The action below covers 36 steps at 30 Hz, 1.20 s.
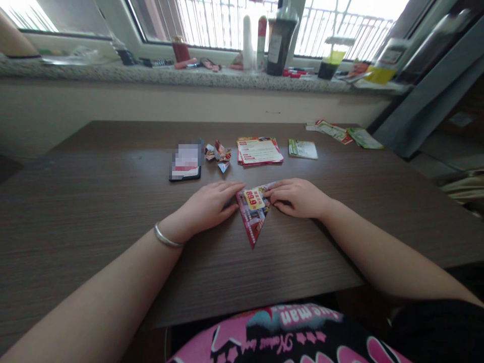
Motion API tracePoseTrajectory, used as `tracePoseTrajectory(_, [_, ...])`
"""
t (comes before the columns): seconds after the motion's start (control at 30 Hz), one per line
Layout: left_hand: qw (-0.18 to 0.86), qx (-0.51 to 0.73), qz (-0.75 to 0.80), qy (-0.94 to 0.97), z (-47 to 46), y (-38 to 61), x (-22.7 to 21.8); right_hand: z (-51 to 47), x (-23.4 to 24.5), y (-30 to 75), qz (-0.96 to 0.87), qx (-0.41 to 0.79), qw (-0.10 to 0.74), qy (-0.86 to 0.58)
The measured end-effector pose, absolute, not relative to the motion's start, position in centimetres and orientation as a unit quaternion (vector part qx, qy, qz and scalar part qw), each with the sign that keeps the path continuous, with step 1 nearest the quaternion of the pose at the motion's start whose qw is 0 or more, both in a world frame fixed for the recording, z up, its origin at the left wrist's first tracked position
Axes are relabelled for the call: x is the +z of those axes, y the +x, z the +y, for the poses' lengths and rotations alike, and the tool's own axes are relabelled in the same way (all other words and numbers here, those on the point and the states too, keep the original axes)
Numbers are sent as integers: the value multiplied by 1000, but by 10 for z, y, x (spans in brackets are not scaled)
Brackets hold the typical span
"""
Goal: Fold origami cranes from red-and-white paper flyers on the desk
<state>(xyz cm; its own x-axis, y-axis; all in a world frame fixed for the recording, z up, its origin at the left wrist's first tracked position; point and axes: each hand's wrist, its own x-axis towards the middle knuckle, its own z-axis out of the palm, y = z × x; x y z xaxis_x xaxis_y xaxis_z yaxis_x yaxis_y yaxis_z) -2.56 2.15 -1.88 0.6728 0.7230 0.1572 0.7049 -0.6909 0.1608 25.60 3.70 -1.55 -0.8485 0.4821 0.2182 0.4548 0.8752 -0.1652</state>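
Note:
A colourful printed leaflet folded into a triangle lies on the brown wooden table, its point toward me. My left hand, with a silver bangle at the wrist, lies flat with fingers stretched out, pressing the triangle's left upper corner. My right hand rests on the right upper corner, its fingers curled and pressed down on the paper's edge.
Beyond the hands lie a dark phone, small folded paper pieces, a stack of red leaflets, a green card and more leaflets at the far right. Bottles and clutter line the windowsill.

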Motion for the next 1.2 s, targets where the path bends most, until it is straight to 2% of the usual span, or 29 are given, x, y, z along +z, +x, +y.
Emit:
tracePoseTrajectory(0.47, [60, 116, 313, 941, 21, -25, -19, 40, -26, 250, -931, -23, 103, -349])
tracePoseTrajectory(0.77, [6, 108, 325, 940, 12, -17, -12, 24, -12, 237, -925, 60, 132, -350])
tracePoseTrajectory(0.9, [16, 109, 310, 944, 11, -16, -10, 19, -9, 234, -938, 63, 105, -325])
tracePoseTrajectory(1.2, [58, 102, 331, 936, 13, -20, -13, 23, -12, 238, -945, 82, 113, -296])
